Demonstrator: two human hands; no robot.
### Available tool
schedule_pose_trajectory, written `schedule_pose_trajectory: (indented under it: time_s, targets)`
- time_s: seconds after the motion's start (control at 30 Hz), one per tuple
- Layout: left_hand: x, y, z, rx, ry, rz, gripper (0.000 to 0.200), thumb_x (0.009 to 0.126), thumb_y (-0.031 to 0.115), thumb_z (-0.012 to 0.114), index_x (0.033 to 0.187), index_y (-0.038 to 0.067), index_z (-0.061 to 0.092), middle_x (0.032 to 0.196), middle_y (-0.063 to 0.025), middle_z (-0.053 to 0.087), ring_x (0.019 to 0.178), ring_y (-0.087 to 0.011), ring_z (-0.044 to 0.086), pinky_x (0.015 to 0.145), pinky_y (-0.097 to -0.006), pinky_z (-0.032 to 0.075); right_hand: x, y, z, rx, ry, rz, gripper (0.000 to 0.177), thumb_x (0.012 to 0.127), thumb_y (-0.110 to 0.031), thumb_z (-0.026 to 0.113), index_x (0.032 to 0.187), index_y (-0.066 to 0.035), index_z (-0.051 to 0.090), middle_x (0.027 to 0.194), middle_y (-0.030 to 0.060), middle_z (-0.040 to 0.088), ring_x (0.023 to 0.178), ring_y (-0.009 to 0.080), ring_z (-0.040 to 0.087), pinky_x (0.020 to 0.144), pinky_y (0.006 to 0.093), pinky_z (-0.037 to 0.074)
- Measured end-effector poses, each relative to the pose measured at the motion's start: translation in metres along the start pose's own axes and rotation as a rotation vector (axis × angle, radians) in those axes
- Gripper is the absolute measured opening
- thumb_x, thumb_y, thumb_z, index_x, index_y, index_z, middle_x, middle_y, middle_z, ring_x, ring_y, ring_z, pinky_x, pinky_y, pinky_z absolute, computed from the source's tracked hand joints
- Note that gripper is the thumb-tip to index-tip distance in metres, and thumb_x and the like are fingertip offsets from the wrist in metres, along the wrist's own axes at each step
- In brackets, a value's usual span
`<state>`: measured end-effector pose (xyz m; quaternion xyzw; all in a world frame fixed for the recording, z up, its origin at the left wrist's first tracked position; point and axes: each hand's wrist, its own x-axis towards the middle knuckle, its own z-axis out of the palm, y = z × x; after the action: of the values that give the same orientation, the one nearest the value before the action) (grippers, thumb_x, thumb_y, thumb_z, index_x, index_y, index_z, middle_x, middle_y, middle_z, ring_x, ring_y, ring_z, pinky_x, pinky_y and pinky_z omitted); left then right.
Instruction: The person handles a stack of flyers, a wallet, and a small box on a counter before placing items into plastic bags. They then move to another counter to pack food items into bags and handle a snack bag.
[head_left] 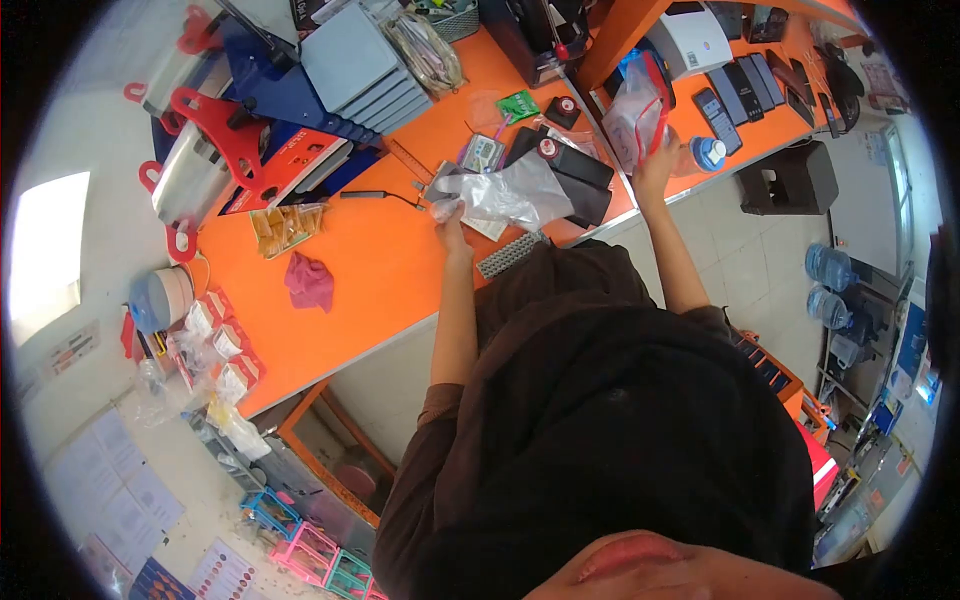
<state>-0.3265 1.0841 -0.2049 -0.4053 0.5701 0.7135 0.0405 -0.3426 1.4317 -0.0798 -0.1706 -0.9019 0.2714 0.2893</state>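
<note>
My left hand (pixel 452 228) is closed on one end of a crumpled clear plastic bag (pixel 520 192), which stretches to the right over dark flat cases (pixel 575 170). At the right part of the counter, my right hand (pixel 655 170) is closed on a clear bag with a red edge (pixel 635 118), beside a bottle with a blue cap (pixel 708 153). A grey textured strip (pixel 510 254) lies near the counter's front edge. Just behind the left bag are a small packet (pixel 482 153) and a green sachet (pixel 518 105).
The orange counter (pixel 370 270) holds a pink cloth (pixel 309 282), a yellowish packet (pixel 287 230) and a black cable (pixel 380 195). Stacked grey boxes (pixel 355 60) stand behind. Several phones (pixel 718 120) lie at the right, near a dark bin (pixel 790 178) below the counter.
</note>
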Motion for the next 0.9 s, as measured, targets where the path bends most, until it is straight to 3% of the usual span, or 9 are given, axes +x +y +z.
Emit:
schedule_pose_trajectory:
  time_s: [0.07, 0.17, 0.3, 0.4, 0.53, 0.6, 0.67, 0.77, 0.9]
  targets:
    - [-0.033, 0.028, 0.006, -0.229, -0.145, -0.228, 0.035, 0.072, 0.006, 0.073, 0.101, 0.002, 0.053, 0.089, -0.0078, 0.061, 0.092, -0.0172, 0.058, 0.071, -0.0338, 0.050, -0.015, 0.036, 0.028, -0.074, -0.041, -0.007, 0.063, 0.067, 0.009, 0.046, 0.130, 0.002, 0.041, 0.124, 0.0257, 0.040, 0.113, 0.0451, 0.039, 0.099, 0.0471, 0.030]
    - [-0.025, 0.011, 0.008, 0.010, -0.048, -0.202, 0.038, 0.075, 0.004, 0.071, 0.106, 0.006, 0.050, 0.092, -0.0067, 0.060, 0.091, -0.0167, 0.058, 0.066, -0.0358, 0.050, -0.027, 0.041, 0.025, 0.091, -0.120, -0.121, 0.065, 0.067, 0.011, 0.045, 0.131, -0.004, 0.044, 0.125, 0.0284, 0.039, 0.116, 0.0439, 0.039, 0.100, 0.0465, 0.031]
    - [-0.031, 0.000, 0.006, -0.138, -0.155, -0.118, 0.037, 0.076, 0.003, 0.070, 0.105, 0.007, 0.047, 0.095, -0.0054, 0.058, 0.088, -0.0161, 0.058, 0.065, -0.0328, 0.049, -0.031, 0.047, 0.021, -0.144, -0.250, 0.002, 0.068, 0.068, 0.011, 0.049, 0.132, -0.008, 0.044, 0.124, 0.0296, 0.039, 0.116, 0.0430, 0.039, 0.099, 0.0455, 0.032]
    - [-0.025, 0.004, 0.003, -0.187, -0.231, -0.046, 0.033, 0.078, 0.003, 0.068, 0.104, 0.006, 0.048, 0.096, -0.0049, 0.057, 0.087, -0.0145, 0.056, 0.068, -0.0296, 0.047, -0.013, 0.055, 0.016, 0.049, -0.268, 0.083, 0.071, 0.068, 0.010, 0.055, 0.135, -0.009, 0.042, 0.122, 0.0272, 0.040, 0.115, 0.0431, 0.040, 0.098, 0.0446, 0.034]
    - [-0.047, 0.043, -0.013, -0.057, -0.177, 0.248, 0.027, 0.083, 0.004, 0.065, 0.105, 0.004, 0.049, 0.096, -0.0037, 0.057, 0.087, -0.0121, 0.054, 0.078, -0.0265, 0.043, 0.005, -0.031, -0.040, -0.017, -0.162, 0.145, 0.071, 0.069, 0.008, 0.058, 0.136, -0.010, 0.041, 0.120, 0.0256, 0.040, 0.114, 0.0415, 0.040, 0.096, 0.0440, 0.035]
    - [-0.072, 0.075, -0.013, -0.106, -0.240, 0.360, 0.025, 0.084, 0.006, 0.064, 0.105, 0.004, 0.050, 0.097, -0.0038, 0.058, 0.090, -0.0127, 0.055, 0.081, -0.0270, 0.043, 0.011, -0.104, -0.078, -0.145, -0.157, -0.137, 0.074, 0.071, 0.001, 0.064, 0.139, -0.010, 0.036, 0.119, 0.0246, 0.043, 0.113, 0.0392, 0.043, 0.094, 0.0431, 0.036]
    - [-0.097, 0.100, -0.009, -0.114, -0.265, 0.358, 0.027, 0.084, 0.006, 0.065, 0.107, 0.003, 0.050, 0.099, -0.0048, 0.058, 0.092, -0.0132, 0.055, 0.083, -0.0273, 0.043, 0.000, -0.126, -0.071, 0.182, -0.161, -0.335, 0.071, 0.072, -0.005, 0.067, 0.137, -0.008, 0.038, 0.117, 0.0228, 0.046, 0.110, 0.0374, 0.046, 0.095, 0.0427, 0.036]
    - [-0.105, 0.103, -0.012, -0.133, -0.366, 0.322, 0.030, 0.084, 0.005, 0.065, 0.109, 0.002, 0.050, 0.102, -0.0067, 0.060, 0.094, -0.0139, 0.056, 0.084, -0.0278, 0.044, -0.006, -0.149, -0.040, 0.487, -0.503, -0.452, 0.070, 0.070, -0.016, 0.073, 0.132, -0.006, 0.044, 0.115, 0.0197, 0.050, 0.110, 0.0372, 0.047, 0.093, 0.0429, 0.038]
    - [-0.113, 0.111, -0.013, -0.114, -0.436, 0.274, 0.030, 0.083, 0.005, 0.066, 0.108, 0.000, 0.050, 0.104, -0.0088, 0.060, 0.093, -0.0142, 0.057, 0.083, -0.0283, 0.045, -0.021, -0.144, 0.001, 0.542, -1.060, -0.129, 0.060, 0.065, -0.028, 0.079, 0.115, -0.002, 0.057, 0.105, 0.0134, 0.061, 0.098, 0.0249, 0.056, 0.089, 0.0348, 0.042]
